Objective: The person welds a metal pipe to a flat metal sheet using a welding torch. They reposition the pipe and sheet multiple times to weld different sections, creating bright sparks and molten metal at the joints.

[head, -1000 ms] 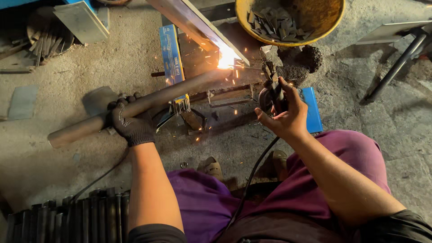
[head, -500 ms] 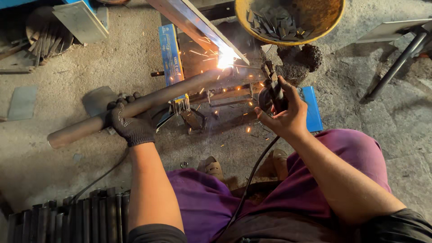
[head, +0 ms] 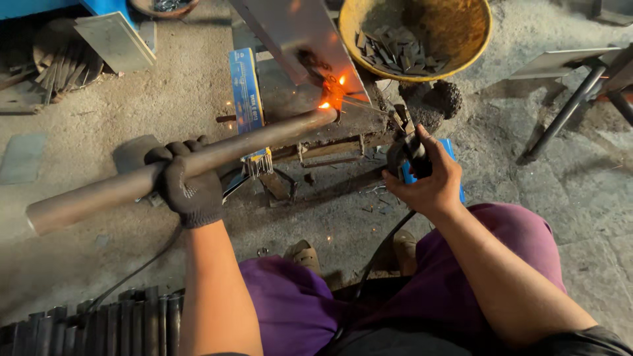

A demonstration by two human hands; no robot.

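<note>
Gloved left hand (head: 188, 188) around rusty round pipe (head: 198, 161) (glowing tip).

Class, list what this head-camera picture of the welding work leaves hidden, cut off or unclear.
- Head view: the left hand in its black knit glove hides part of the long rusty steel pipe.
- The right hand covers the black electrode holder's grip.
- The orange glow blurs the joint on the grey metal plate.
- The plate's top is cut off by the upper edge.
</note>
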